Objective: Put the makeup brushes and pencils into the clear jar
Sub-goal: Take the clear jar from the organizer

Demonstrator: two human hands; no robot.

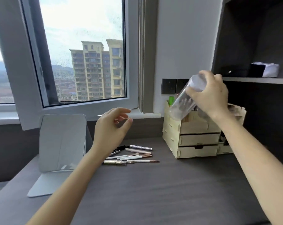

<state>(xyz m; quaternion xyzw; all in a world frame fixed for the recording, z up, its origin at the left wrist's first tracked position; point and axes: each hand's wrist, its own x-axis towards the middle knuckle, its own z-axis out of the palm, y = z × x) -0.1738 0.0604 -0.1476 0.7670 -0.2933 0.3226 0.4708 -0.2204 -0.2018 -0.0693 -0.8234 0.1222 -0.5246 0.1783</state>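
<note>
**Jar in the air, brushes on the desk**

I am holding the clear cylindrical plastic jar (184,99) in my right hand (208,95), up at about two o'clock from the middle of the view, fingers wrapped around its upper end. The jar is tilting, its lower end leaning down toward the pale wooden drawer organiser (194,137) just below it. Whether it is touching the organiser I cannot tell; the jar is blurred.

My left hand (110,127) is hovering near the centre, fingers loosely curled and apart, gripping nothing.

The small heap of makeup brushes and pencils (131,155), white, pink and silver sticks, is lying flat on the dark grey desk (145,192), just below my left hand and at about nine o'clock from the organiser. A folding grey stand mirror (63,140) is standing at nine o'clock from the heap.
</note>
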